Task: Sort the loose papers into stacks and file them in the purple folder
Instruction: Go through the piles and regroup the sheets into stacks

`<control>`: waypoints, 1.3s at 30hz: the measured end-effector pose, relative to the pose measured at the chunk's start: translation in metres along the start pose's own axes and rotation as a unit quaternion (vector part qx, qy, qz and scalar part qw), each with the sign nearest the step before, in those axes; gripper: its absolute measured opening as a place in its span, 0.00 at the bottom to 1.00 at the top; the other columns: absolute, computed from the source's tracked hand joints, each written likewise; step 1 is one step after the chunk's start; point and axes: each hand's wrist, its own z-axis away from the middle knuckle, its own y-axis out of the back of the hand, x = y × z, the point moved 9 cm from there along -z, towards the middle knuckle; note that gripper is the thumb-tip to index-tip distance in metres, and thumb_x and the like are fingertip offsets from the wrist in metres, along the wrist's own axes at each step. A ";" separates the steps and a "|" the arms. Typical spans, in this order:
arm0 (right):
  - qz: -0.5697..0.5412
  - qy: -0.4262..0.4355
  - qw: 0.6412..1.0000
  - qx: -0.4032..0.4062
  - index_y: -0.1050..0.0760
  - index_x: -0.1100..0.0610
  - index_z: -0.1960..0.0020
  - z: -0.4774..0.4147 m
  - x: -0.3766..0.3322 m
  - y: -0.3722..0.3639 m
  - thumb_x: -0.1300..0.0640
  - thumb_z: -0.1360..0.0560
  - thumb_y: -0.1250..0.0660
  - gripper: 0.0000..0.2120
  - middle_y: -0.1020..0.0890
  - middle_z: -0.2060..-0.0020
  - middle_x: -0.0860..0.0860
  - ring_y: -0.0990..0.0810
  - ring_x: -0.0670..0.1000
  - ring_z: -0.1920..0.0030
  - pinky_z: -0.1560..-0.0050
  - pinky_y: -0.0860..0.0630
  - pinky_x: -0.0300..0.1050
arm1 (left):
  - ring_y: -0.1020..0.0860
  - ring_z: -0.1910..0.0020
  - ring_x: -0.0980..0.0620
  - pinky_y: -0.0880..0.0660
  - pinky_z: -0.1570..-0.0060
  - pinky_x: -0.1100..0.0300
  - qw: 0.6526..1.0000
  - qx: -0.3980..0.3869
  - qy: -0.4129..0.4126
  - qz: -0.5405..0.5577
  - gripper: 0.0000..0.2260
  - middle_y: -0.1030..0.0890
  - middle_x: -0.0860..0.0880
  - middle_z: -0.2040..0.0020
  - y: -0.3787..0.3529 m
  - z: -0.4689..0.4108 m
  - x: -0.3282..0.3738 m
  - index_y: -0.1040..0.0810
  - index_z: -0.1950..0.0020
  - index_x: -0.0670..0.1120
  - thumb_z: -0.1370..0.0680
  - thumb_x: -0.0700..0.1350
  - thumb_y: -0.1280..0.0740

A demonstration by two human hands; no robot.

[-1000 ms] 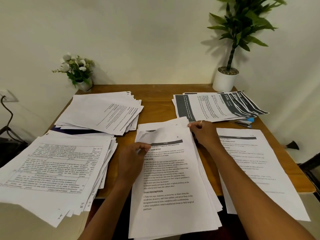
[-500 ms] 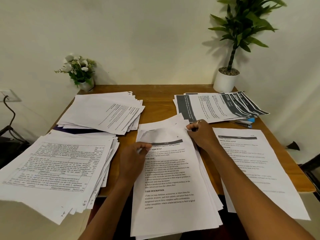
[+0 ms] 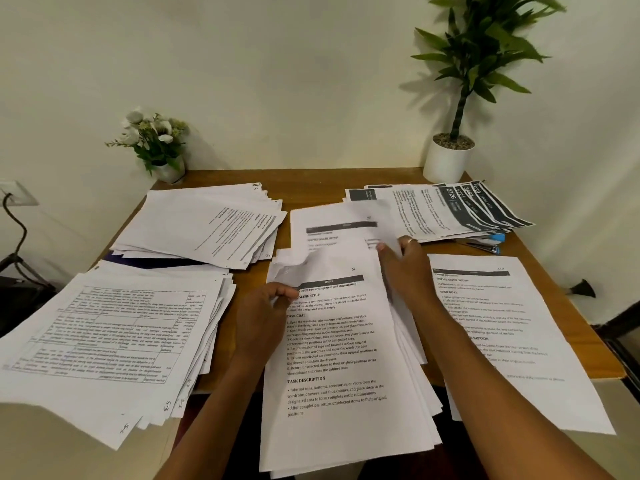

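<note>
Papers [image 3: 332, 358] held between left hand [image 3: 263, 313] and right hand [image 3: 405, 271].

Single view. Head-worn wide-angle camera, set above the near edge of the bench [image 3: 313, 188], facing forward and down toward the far wall [image 3: 277, 71]. Close range: the bench fills the lower half of frame, the wall the upper.

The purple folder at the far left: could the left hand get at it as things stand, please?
Probably not freely: only a sliver of the purple folder shows, pinned beneath the far-left paper stack, and the left hand is pinching the centre stack's top sheet.
</note>
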 end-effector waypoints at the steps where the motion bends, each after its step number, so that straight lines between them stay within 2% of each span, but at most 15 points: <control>1: -0.025 -0.014 1.000 0.007 0.23 0.57 0.45 -0.003 0.004 0.004 0.47 0.21 0.31 0.14 0.17 0.46 0.50 0.19 0.49 0.47 0.51 0.23 0.41 | 0.21 0.53 0.62 0.28 0.59 0.79 1.000 0.000 -0.001 -0.004 0.05 0.17 0.58 0.52 0.000 0.000 0.000 0.15 0.52 0.48 0.20 0.40 0.30; 3: -0.050 -0.036 0.998 0.009 0.24 0.56 0.36 -0.007 0.008 0.011 0.45 0.21 0.32 0.20 0.19 0.38 0.51 0.21 0.53 0.38 0.38 0.23 0.50 | 0.21 0.53 0.61 0.27 0.60 0.78 1.000 -0.003 0.001 0.001 0.05 0.18 0.59 0.52 0.000 0.001 0.000 0.16 0.53 0.48 0.20 0.40 0.30; 4: -0.057 -0.043 0.997 0.005 0.25 0.55 0.33 -0.009 0.010 0.013 0.44 0.21 0.32 0.22 0.20 0.36 0.50 0.21 0.53 0.36 0.35 0.24 0.53 | 0.20 0.53 0.61 0.26 0.61 0.76 1.000 -0.007 0.003 0.006 0.05 0.18 0.60 0.52 -0.001 0.001 0.000 0.16 0.53 0.48 0.20 0.40 0.31; 6: -0.083 -0.059 0.995 -0.004 0.24 0.53 0.32 -0.011 0.013 0.015 0.46 0.21 0.31 0.20 0.18 0.38 0.47 0.21 0.51 0.38 0.34 0.25 0.52 | 0.20 0.52 0.60 0.26 0.59 0.74 1.000 -0.011 0.006 0.010 0.05 0.18 0.60 0.52 -0.002 0.000 -0.001 0.16 0.53 0.49 0.20 0.41 0.31; 10: -0.112 -0.066 0.991 -0.024 0.22 0.52 0.37 -0.009 0.014 0.015 0.52 0.19 0.33 0.11 0.18 0.47 0.42 0.20 0.47 0.44 0.45 0.26 0.40 | 0.20 0.53 0.61 0.26 0.60 0.75 1.000 -0.005 -0.001 0.001 0.05 0.18 0.61 0.52 -0.001 0.000 0.000 0.16 0.54 0.50 0.20 0.42 0.30; 13: -0.099 -0.077 0.991 -0.052 0.23 0.52 0.34 -0.004 0.012 0.007 0.51 0.18 0.34 0.14 0.19 0.44 0.43 0.21 0.48 0.45 0.43 0.27 0.43 | 0.20 0.54 0.62 0.27 0.61 0.77 1.000 -0.008 0.000 0.022 0.05 0.19 0.61 0.52 0.002 0.002 0.001 0.17 0.54 0.51 0.20 0.42 0.30; 16: -0.112 -0.091 0.981 -0.132 0.20 0.53 0.36 0.003 0.010 -0.012 0.47 0.21 0.30 0.16 0.14 0.46 0.47 0.16 0.53 0.45 0.42 0.21 0.49 | 0.19 0.51 0.62 0.25 0.56 0.71 0.996 0.014 0.016 0.081 0.05 0.17 0.57 0.51 0.010 0.001 -0.006 0.16 0.55 0.52 0.21 0.43 0.29; 18: -0.126 -0.107 0.965 -0.205 0.19 0.55 0.39 0.011 0.008 -0.030 0.49 0.21 0.30 0.14 0.13 0.48 0.52 0.14 0.56 0.47 0.46 0.17 0.52 | 0.18 0.50 0.60 0.23 0.52 0.66 0.993 0.026 0.024 0.116 0.06 0.16 0.57 0.52 0.016 0.001 -0.011 0.15 0.56 0.50 0.21 0.42 0.29; 22: -0.105 -0.098 0.958 -0.250 0.18 0.52 0.40 0.023 0.006 -0.043 0.55 0.20 0.30 0.09 0.12 0.51 0.50 0.13 0.52 0.51 0.56 0.17 0.46 | 0.18 0.51 0.61 0.23 0.52 0.67 0.992 0.015 0.015 0.121 0.06 0.15 0.57 0.54 0.016 0.002 -0.007 0.15 0.56 0.50 0.21 0.41 0.29; 27: -0.091 -0.102 0.965 -0.226 0.19 0.51 0.39 0.022 0.015 -0.039 0.54 0.20 0.29 0.10 0.13 0.51 0.50 0.14 0.53 0.53 0.62 0.19 0.42 | 0.18 0.51 0.62 0.23 0.49 0.64 0.993 0.012 0.011 0.117 0.07 0.14 0.58 0.54 0.014 0.003 -0.005 0.14 0.54 0.51 0.21 0.40 0.29; 31: -0.033 -0.040 0.990 -0.128 0.17 0.51 0.48 0.012 0.007 -0.019 0.49 0.19 0.32 0.08 0.14 0.58 0.44 0.17 0.44 0.58 0.58 0.24 0.37 | 0.19 0.49 0.62 0.22 0.48 0.63 0.994 0.025 0.018 0.107 0.07 0.16 0.58 0.50 0.014 0.004 -0.008 0.16 0.53 0.53 0.20 0.42 0.30; 33: 0.011 -0.008 0.998 -0.060 0.16 0.52 0.45 0.003 0.006 -0.007 0.54 0.17 0.36 0.10 0.15 0.46 0.47 0.19 0.47 0.45 0.47 0.26 0.37 | 0.19 0.47 0.58 0.21 0.45 0.57 0.993 0.027 0.028 0.108 0.07 0.17 0.57 0.49 0.014 0.003 -0.014 0.16 0.53 0.53 0.20 0.42 0.31; 35: 0.071 0.010 0.997 -0.035 0.16 0.54 0.41 -0.002 0.007 -0.002 0.61 0.17 0.38 0.13 0.19 0.37 0.50 0.23 0.52 0.36 0.37 0.28 0.40 | 0.19 0.47 0.57 0.21 0.45 0.55 0.994 0.026 0.034 0.103 0.08 0.17 0.57 0.48 0.013 0.001 -0.017 0.17 0.54 0.52 0.20 0.40 0.32; 37: 0.104 0.008 0.994 -0.023 0.18 0.55 0.39 -0.006 0.010 -0.002 0.62 0.19 0.34 0.11 0.18 0.38 0.51 0.21 0.52 0.38 0.40 0.27 0.39 | 0.19 0.47 0.57 0.21 0.45 0.56 0.995 0.027 0.034 0.094 0.09 0.17 0.57 0.49 0.013 0.001 -0.017 0.17 0.55 0.52 0.20 0.39 0.32; 39: 0.080 -0.012 0.996 -0.023 0.19 0.57 0.38 -0.008 0.013 -0.004 0.58 0.23 0.27 0.14 0.15 0.46 0.52 0.18 0.50 0.46 0.50 0.26 0.37 | 0.19 0.48 0.58 0.22 0.47 0.60 0.995 0.026 0.033 0.087 0.10 0.17 0.56 0.49 0.012 0.001 -0.015 0.17 0.56 0.51 0.20 0.38 0.32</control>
